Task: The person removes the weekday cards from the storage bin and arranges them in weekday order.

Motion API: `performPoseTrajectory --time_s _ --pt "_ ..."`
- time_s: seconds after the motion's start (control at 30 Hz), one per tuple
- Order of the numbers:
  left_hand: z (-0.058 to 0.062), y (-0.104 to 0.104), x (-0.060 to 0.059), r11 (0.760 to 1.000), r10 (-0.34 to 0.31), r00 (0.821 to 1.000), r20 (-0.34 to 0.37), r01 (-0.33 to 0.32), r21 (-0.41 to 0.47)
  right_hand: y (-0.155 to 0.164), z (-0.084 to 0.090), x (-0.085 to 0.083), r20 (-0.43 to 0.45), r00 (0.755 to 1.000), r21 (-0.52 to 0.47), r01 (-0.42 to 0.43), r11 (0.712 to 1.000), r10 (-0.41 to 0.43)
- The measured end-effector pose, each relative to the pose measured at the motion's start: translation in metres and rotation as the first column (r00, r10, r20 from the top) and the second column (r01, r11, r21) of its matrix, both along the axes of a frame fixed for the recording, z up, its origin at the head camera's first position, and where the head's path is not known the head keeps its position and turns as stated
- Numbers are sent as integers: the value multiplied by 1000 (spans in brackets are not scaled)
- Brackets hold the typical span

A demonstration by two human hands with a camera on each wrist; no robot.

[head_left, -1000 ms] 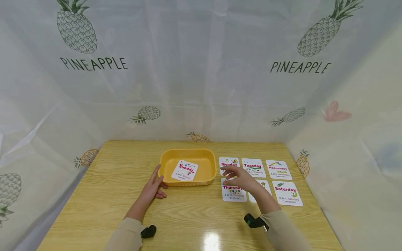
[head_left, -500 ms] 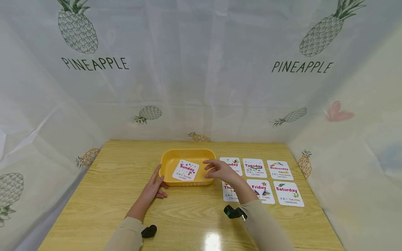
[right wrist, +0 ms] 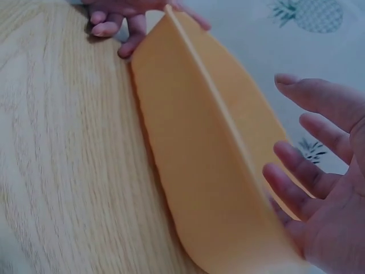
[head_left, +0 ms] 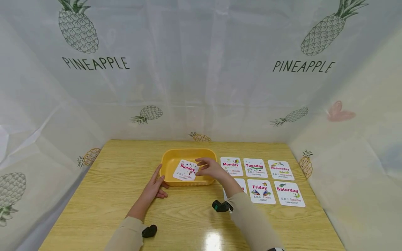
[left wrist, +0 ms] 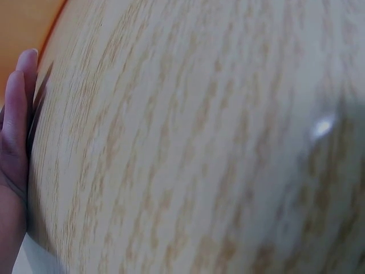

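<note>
The Sunday card [head_left: 186, 170] lies face up inside the yellow tray [head_left: 188, 154], tilted so its top leans right. The right hand [head_left: 209, 168] is over the tray's right side, fingers loosely spread, tips at the card's right edge. The left hand [head_left: 154, 187] rests flat on the bench [head_left: 119, 181] against the tray's left wall.

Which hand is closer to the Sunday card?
Right. The right hand reaches over the tray, fingertips at the Sunday card; the left hand rests outside the yellow tray.
</note>
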State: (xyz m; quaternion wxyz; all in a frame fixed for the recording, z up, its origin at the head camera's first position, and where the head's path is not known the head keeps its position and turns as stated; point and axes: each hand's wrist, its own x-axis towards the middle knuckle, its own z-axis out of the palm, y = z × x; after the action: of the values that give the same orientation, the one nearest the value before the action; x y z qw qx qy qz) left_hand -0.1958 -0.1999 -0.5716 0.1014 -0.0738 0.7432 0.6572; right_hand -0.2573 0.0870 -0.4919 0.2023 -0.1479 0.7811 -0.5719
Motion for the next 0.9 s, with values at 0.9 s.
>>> performPoseTrajectory --time_s 0.9 --pt "-4 -2 0 1000 15 1000 9 -15 7 -32 -30 -27 81 996 137 -42 990 32"
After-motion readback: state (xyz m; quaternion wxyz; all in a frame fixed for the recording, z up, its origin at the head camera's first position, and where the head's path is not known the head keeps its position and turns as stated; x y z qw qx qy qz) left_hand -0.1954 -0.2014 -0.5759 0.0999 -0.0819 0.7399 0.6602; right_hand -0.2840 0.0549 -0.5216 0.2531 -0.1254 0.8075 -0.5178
